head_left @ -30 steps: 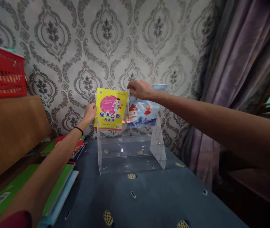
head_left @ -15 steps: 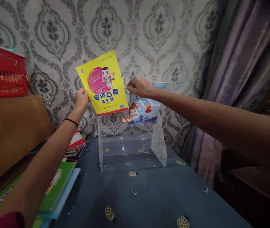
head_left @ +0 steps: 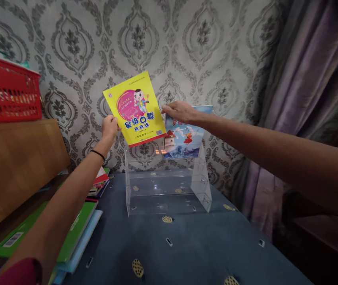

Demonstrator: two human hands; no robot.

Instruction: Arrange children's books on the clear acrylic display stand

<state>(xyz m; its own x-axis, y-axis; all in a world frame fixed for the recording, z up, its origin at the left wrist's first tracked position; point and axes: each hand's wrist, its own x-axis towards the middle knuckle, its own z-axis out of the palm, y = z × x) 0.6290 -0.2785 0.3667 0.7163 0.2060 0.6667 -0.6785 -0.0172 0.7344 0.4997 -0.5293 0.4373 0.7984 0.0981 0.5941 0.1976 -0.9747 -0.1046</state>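
My left hand [head_left: 109, 127] gripping the yellow book [head_left: 135, 109] tilted above the clear rack [head_left: 169, 186], my right hand [head_left: 178, 111] pinching the blue book [head_left: 185, 136] on the top tier

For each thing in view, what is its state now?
Yellow book: held up, tilted, in left hand.
Blue book: upright on top tier of the rack, right hand gripping its top edge.
Clear rack: standing, lower tiers empty.
Green books: lying stacked.
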